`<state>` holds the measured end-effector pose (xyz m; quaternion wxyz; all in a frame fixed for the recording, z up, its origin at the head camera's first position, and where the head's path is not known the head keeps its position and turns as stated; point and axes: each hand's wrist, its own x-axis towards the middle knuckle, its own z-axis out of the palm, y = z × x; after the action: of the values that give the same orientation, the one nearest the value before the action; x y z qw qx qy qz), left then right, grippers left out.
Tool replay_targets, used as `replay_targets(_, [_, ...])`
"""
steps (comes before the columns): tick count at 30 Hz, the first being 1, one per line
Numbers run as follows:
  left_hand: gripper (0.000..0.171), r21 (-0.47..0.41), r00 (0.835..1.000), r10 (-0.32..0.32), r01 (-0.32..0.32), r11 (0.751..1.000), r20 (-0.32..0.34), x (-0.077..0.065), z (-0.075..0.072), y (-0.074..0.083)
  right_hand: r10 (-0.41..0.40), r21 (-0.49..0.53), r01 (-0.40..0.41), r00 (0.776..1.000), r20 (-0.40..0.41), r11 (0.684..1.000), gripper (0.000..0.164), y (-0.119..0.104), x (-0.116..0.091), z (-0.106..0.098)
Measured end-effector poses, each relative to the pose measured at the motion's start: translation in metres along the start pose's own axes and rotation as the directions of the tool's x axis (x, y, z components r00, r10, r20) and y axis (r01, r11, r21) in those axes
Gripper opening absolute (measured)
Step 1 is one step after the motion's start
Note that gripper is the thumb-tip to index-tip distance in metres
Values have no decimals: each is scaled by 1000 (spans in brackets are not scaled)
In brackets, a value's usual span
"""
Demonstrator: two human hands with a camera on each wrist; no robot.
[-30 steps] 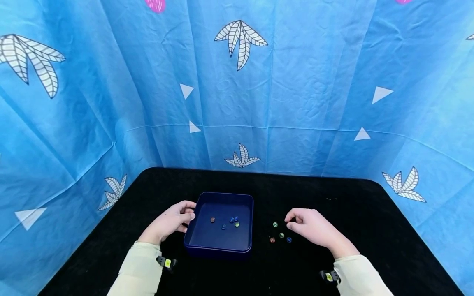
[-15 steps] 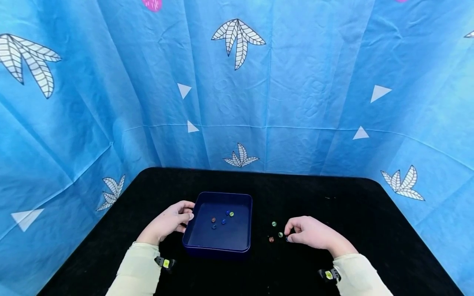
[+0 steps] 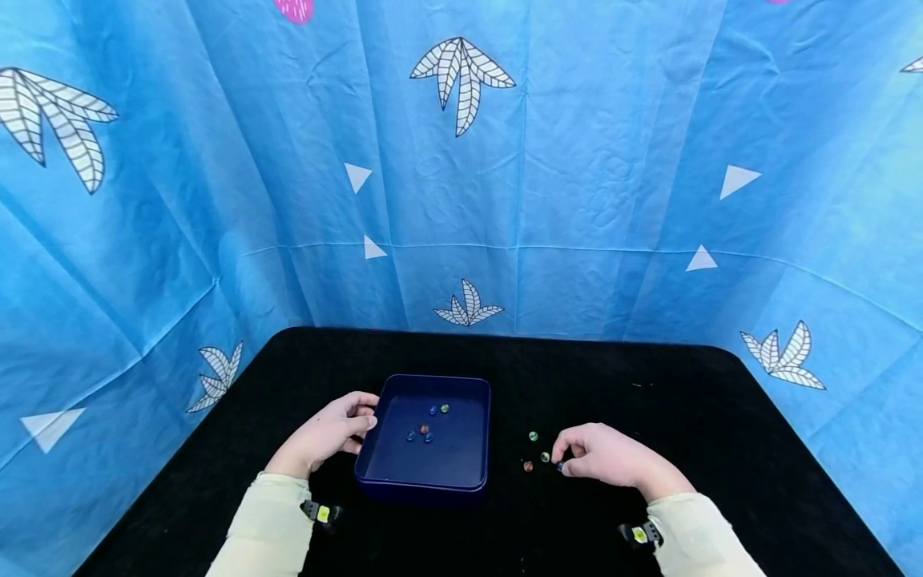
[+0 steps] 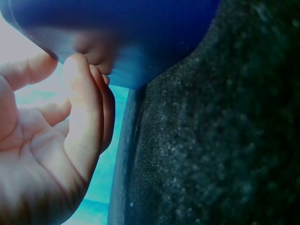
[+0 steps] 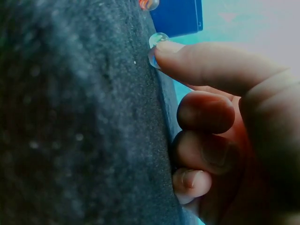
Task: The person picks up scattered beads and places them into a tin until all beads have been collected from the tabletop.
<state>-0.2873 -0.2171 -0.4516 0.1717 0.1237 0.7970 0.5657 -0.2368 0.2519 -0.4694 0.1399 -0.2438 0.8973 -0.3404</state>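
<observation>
In the head view, my left hand (image 3: 335, 425) rests at the left wall of a shallow dark blue box (image 3: 450, 473). In the left wrist view, its thumb and fingertips touch the outside of that wall, near the rim. Inside the box lie several glass marbles, among them a green one (image 3: 444, 409) and an orange-brown one (image 3: 424, 429). To the right of the box, my right hand (image 3: 606, 457) pinches a dark blue marble (image 3: 560, 466) between thumb and index finger, low over the tabletop. Its other fingers are curled, as the right wrist view shows.
Two green marbles (image 3: 545, 457) and an orange-brown marble (image 3: 528, 466) lie on the black cloth-covered table (image 3: 649, 401) between the box and my right hand. A blue printed curtain (image 3: 598, 160) stands behind the table and along both sides.
My right hand has come down and toward me onto the blue marble and now pinches it. Marbles inside the box have rolled, mostly leftward. My left hand stays at the wall.
</observation>
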Motion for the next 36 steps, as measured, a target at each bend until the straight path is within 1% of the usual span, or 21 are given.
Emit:
replay_targets(4, [44, -2, 1000, -3, 3, 1000, 0, 0, 0, 0, -3, 3, 3, 1000, -19, 1000, 11, -1, -1, 0])
replay_targets(9, [44, -8, 1000, -5, 5, 1000, 0, 0, 0, 0, -22, -5, 22, 998, -61, 1000, 9, -4, -1, -1])
replay_targets(13, [44, -9, 1000, -1, 1, 1000, 6, 0, 0, -1, -17, -20, 15, 994, -106, 1000, 8, -6, -1, -1])
replay_targets(21, [44, -12, 1000, 3, -3, 1000, 5, 0, 0, -1, 17, -11, -20, 978, -207, 1000, 11, -8, 1, -3])
replay_targets(27, [43, -9, 1000, 4, -4, 1000, 2, -2, 0, -2, 19, -35, -29, 963, -269, 999, 12, -15, 1, -7])
replay_targets(36, [43, -2, 1000, -1, 1, 1000, -10, -1, 0, -2, 38, -14, -45, 949, -313, 999, 12, -27, 3, -13])
